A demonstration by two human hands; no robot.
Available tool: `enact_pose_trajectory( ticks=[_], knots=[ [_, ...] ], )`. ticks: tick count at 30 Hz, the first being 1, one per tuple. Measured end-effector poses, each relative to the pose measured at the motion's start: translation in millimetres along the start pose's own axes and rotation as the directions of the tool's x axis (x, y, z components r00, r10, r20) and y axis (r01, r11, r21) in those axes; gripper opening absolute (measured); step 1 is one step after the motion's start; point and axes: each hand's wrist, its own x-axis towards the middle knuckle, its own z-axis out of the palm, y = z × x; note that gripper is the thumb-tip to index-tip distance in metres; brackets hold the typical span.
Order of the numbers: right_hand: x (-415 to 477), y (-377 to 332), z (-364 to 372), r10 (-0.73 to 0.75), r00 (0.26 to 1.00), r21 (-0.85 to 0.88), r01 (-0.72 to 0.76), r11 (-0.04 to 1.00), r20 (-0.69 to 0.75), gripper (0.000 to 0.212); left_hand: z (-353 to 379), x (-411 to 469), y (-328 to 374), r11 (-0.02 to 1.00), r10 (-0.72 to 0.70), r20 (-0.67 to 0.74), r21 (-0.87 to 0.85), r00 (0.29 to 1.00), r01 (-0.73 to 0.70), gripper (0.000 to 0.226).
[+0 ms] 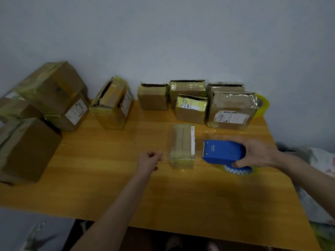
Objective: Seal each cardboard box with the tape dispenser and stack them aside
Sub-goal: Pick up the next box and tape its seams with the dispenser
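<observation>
A small tape-wrapped cardboard box [182,145] lies in the middle of the wooden table [108,178]. My right hand [257,153] grips the blue tape dispenser [223,151] just right of the box, its blade end facing the box. My left hand [150,160] hovers just left of the box with curled fingers, pinching what looks like the end of a clear tape strip [166,142] stretched over the box. Several opened boxes [191,109] stand in a row at the back. A pile of taped boxes [45,91] sits at the left.
A torn, tape-covered box [112,104] stands between the pile and the back row. A spare roll of yellowish tape [262,104] leans behind the rightmost box [232,109]. Bedding [319,160] lies past the table's right edge. A wall runs behind.
</observation>
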Motion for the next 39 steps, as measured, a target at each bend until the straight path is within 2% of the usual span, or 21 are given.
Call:
enact_pose_trajectory(
  ticks=[4,9,13,21,24,27,29,30,31,32,34,35,37,39],
  knots=[
    [4.1,6.5,5.0,0.048,0.999,0.003,-0.048,0.999,0.024,0.077,5.1,4.7,-3.8,1.000,-0.008,-0.006,0.020,1.000,0.009,0.021],
    [10.8,11.8,15.3,0.079,0.995,-0.007,-0.079,0.997,0.054,0.075,6.2,9.9,-9.9,0.999,-0.031,-0.001,0.040,1.000,0.031,0.018],
    [17.3,10.6,25.6,0.110,0.991,-0.099,-0.102,0.990,0.075,0.075,10.6,15.4,-14.8,0.996,-0.036,-0.013,0.077,0.999,0.036,0.019],
    [28.4,-1.5,44.7,0.180,0.976,-0.169,-0.159,0.973,0.119,0.075,23.9,27.7,-22.9,0.925,0.056,0.031,0.374,0.998,-0.064,0.029],
    [29.2,-2.3,46.4,0.195,0.973,-0.161,-0.174,0.971,0.123,0.074,27.0,30.1,-24.1,0.796,0.135,0.116,0.579,0.984,-0.177,0.025],
    [28.5,-4.5,46.8,0.205,0.972,-0.168,-0.184,0.968,0.115,0.077,25.1,30.4,-20.8,0.520,0.254,0.193,0.799,0.948,-0.302,0.029],
    [26.8,-5.9,46.6,0.211,0.971,-0.183,-0.188,0.965,0.111,0.080,16.0,29.8,-17.6,0.339,0.211,0.216,0.899,0.953,-0.279,0.044],
    [25.8,-6.1,47.3,0.209,0.972,-0.184,-0.187,0.965,0.108,0.081,9.8,28.6,-15.6,0.289,0.185,0.194,0.926,0.963,-0.242,0.052],
    [25.1,-6.4,47.8,0.204,0.973,-0.181,-0.183,0.966,0.103,0.080,5.0,26.2,-12.6,0.270,0.213,0.160,0.938,0.964,-0.216,0.054],
    [25.0,-7.2,48.2,0.197,0.975,-0.172,-0.179,0.969,0.100,0.079,3.4,22.3,-10.1,0.264,0.308,0.149,0.936,0.940,-0.235,0.050],
    [25.1,-8.1,49.1,0.181,0.979,-0.150,-0.166,0.975,0.096,0.074,12.9,8.5,-5.9,0.274,0.529,0.245,0.856,0.812,-0.437,0.042],
    [25.1,-8.0,50.0,0.173,0.980,-0.140,-0.159,0.977,0.096,0.074,23.3,-0.2,-4.4,0.264,0.567,0.348,0.782,0.747,-0.564,0.046],
    [23.9,-7.5,50.2,0.163,0.982,-0.141,-0.149,0.979,0.096,0.076,45.7,-15.3,-7.6,0.192,0.514,0.553,0.671,0.656,-0.716,0.064],
    [21.4,-5.4,48.9,0.147,0.985,-0.160,-0.131,0.978,0.093,0.080,57.7,-19.9,-14.4,0.106,0.427,0.640,0.666,0.638,-0.739,0.076]
  ],
)
